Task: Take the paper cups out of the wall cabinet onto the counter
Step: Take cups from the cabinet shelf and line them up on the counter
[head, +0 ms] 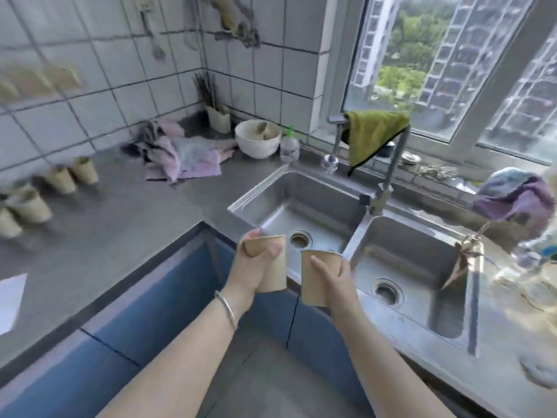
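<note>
Nearest, two bare forearms reach forward over the blue cabinet fronts (126, 312) toward the near edge of the double sink (319, 206). A thin bangle (226, 309) circles the left wrist. The left hand (250, 267) has its fingers (275, 250) wrapped closed around brown paper cups (271, 260): one cup lies tipped, its long axis running roughly left to right with one end toward the left, across the top of a second cup that stands nearly upright in the palm. Just to the right, close beside but apart, the right hand (334, 285) grips a single paper cup (313, 279) with its fingers closed round the wall; this cup's long axis is near vertical, its wider end uppermost. Both hands hold their cups in the air above the sink's near rim.

Farther left, on the grey tabletop (126, 212), a blurred row of paper cups (60, 179) stands close to the tiled wall, the long axes leaning in the wide-angle view. Beyond, in the far corner, lie crumpled pink cloths (187, 155), a white bowl (257, 137) and a small clear bottle (289, 146). A green cloth (370, 134) hangs over the faucet (391, 170) behind the basins. At far right a purple cloth (518, 197) sits below the window.
</note>
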Demonstrator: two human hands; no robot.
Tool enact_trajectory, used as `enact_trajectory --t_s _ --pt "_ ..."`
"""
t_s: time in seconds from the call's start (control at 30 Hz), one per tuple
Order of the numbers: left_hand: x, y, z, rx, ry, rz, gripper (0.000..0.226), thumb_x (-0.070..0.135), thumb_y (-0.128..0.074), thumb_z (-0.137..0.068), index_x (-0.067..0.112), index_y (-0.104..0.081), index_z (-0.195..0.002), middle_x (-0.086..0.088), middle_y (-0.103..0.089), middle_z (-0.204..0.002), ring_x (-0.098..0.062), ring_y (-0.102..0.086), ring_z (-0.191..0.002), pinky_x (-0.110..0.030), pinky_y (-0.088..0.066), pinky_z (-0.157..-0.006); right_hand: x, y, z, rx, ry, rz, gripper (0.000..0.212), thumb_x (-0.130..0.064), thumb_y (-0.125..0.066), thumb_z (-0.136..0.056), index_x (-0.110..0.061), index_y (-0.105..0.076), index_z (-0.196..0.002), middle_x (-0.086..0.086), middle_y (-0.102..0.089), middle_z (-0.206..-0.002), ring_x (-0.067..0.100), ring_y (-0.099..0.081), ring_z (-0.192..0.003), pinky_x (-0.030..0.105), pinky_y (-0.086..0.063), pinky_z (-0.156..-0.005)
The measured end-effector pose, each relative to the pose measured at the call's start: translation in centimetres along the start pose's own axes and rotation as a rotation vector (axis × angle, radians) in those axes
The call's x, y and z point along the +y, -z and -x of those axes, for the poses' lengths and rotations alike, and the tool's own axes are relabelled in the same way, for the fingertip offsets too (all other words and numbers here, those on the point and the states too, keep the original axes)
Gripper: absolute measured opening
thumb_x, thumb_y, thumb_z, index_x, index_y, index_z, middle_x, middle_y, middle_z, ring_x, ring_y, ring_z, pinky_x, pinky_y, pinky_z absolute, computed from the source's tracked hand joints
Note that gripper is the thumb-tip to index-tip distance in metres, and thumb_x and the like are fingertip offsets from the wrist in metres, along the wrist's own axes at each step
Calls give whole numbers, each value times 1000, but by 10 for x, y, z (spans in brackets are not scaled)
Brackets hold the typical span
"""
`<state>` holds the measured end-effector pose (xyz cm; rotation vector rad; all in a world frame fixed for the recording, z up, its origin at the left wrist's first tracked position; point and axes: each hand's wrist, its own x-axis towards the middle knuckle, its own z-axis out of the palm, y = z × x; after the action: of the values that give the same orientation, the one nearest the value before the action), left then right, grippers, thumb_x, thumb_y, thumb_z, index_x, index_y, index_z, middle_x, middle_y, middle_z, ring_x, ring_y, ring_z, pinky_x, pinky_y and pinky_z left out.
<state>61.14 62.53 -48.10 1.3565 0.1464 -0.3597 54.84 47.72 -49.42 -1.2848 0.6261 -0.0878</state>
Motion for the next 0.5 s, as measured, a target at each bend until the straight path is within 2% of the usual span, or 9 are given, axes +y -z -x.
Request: enact_trajectory --t_s 0.07,0.13,0.27,0.33,0.4,0.43,0.5 --pt "12 51 -10 85 -35 21 59 26 -77 -72 36 -45 -120 -1 -59 -115 -19 -59 -93 -43 -53 -80 12 -51 -12 -55 -5 52 46 -34 -70 -81 -28 -45 -119 7 -59 -111 24 -62 -88 37 -55 -62" --pt "26 99 -20 166 -58 37 67 26 -77 -63 32 -46 -122 -1 -61 -110 -19 -60 -89 -45 -52 -83 20 -105 -19 -90 -19 94 50 -37 -68 -81 -27 -44 -123 5 -59 -113 21 -62 -90 33 -53 -62" --pt "48 186 -39 264 -86 40 69 28 -76 -60 31 -46 -122 2 -60 -106 -21 -60 -96 -45 -51 -88 31 -209 -27 -185 -23 145 44 -38 -65 -83 -28 -44 -121 -4 -58 -100 9 -58 -80 22 -47 -53" --pt "57 223 -50 308 -103 61 69 28 -78 -60 32 -46 -120 0 -60 -109 -22 -60 -97 -46 -51 -91 34 -255 -33 -216 -27 178 46 -39 -67 -81 -27 -46 -120 -5 -60 -99 11 -59 -83 26 -52 -57" --pt "63 256 -61 361 -126 86 62 18 -80 -70 30 -46 -120 -3 -60 -108 -21 -60 -92 -42 -52 -85 36 -298 -41 -250 -24 221 52 -41 -69 -78 -25 -47 -122 -1 -62 -103 16 -62 -89 35 -57 -71" --pt "67 270 -67 387 -143 91 58 14 -77 -75 28 -46 -122 -3 -59 -106 -19 -60 -87 -37 -52 -78 37 -316 -45 -273 -26 238 52 -41 -69 -78 -25 -46 -122 1 -62 -105 17 -63 -88 35 -58 -71" --pt "74 298 -80 444 -164 92 57 10 -73 -78 24 -45 -126 -1 -58 -102 -12 -58 -81 -28 -49 -70 39 -351 -57 -322 -16 250 48 -39 -68 -81 -25 -46 -121 2 -60 -105 14 -62 -82 25 -55 -56"
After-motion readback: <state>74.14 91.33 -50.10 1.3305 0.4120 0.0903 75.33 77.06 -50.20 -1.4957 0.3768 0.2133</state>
